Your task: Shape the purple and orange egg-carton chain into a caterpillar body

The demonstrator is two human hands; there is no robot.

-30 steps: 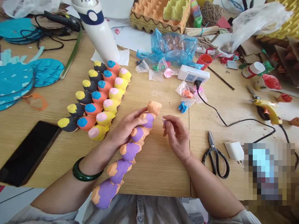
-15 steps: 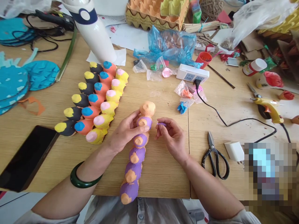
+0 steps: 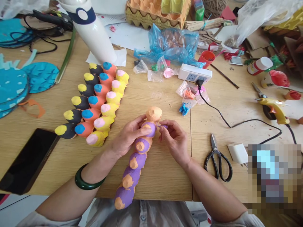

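Note:
My left hand grips an egg-carton strip near its top end, thumb laid over one bump. Purple clay covers most of the strip's bumps, with orange tips showing through; the topmost bump is plain orange. Close on the strip's right side, my right hand pinches a small bit of purple clay between thumb and fingertips. To the left lie three similar egg-carton strips side by side: a black one with yellow tips, an orange one with blue tips and a yellow one with pink tips.
Black-handled scissors and a white plug adapter lie at right, near a yellow glue gun. A power strip trails a black cord. Small clay bags, a white bottle and a phone surround the work area.
The purple strip has tilted, its top end shifting right and its bottom end left. The gap between the strip and my right hand's purple clay has narrowed.

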